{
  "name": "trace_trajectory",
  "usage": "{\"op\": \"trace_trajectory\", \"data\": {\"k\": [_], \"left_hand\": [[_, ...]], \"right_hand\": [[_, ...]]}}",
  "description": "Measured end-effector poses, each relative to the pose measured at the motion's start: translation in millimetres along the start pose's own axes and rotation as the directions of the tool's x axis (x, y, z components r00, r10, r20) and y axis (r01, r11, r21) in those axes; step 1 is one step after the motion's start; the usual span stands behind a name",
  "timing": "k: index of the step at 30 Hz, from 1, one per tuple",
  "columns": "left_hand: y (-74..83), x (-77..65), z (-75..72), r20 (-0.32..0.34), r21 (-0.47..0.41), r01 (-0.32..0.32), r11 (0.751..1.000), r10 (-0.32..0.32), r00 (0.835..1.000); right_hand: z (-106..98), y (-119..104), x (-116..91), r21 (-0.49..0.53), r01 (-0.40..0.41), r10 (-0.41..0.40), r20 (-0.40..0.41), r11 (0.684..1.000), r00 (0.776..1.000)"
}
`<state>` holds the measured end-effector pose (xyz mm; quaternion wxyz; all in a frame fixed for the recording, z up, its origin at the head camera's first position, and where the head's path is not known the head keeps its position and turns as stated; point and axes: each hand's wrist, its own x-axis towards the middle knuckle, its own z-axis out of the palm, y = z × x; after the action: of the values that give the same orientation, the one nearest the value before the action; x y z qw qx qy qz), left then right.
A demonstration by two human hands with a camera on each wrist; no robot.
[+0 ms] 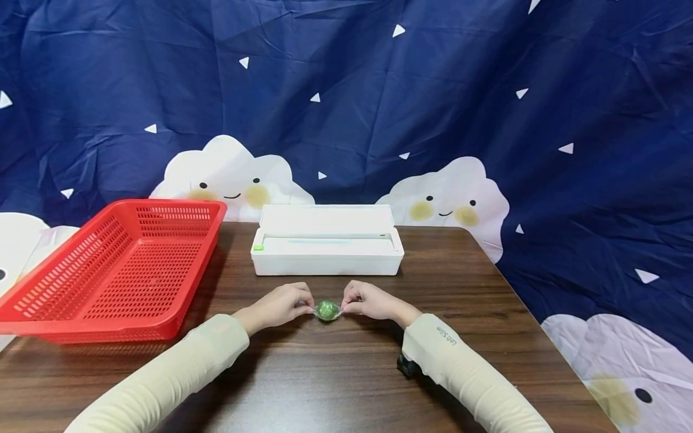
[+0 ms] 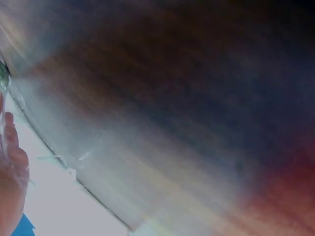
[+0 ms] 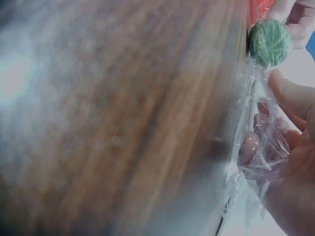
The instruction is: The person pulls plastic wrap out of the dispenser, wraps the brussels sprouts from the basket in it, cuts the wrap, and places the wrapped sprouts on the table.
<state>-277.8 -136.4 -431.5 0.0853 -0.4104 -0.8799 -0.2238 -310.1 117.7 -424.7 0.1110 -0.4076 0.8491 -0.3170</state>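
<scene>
Sleeved forearms angled inward, left hand pinching, right hand pinching opposite

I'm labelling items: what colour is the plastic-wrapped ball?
Green ball, clearest in the right wrist view.

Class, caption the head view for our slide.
Two hands pinch clear plastic wrap on either side of a round green ball, near an open white rectangular box.

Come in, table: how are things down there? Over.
Left hand, right hand: pinching clear film at either side. Green ball: wrapped, between hands. Nothing visibly blocking; white film dispenser behind, red basket at left.
</scene>
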Motion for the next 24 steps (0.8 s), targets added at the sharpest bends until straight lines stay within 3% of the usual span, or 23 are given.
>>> {"op": "trace_trajectory", "data": {"k": [8,17,24], "left_hand": [[-3.0,0.3,2.8,-0.03,0.068,-0.005,0.998,0.007,1.0],[-5.3,0.6,5.0,-0.008,-0.064,0.032,0.997,-0.033,0.999],[-5.1,1.7,6.5,-0.013,-0.056,0.037,0.998,-0.038,0.999]], "right_hand": [[-2.0,-3.2,-2.0,0.076,-0.113,0.111,0.025,0.991,0.993],[-1.0,-0.1,-3.1,0.217,-0.163,0.157,0.042,0.962,0.987],[-1.0,-0.1,-2.8,0.188,-0.164,0.159,0.043,0.968,0.986]]}}
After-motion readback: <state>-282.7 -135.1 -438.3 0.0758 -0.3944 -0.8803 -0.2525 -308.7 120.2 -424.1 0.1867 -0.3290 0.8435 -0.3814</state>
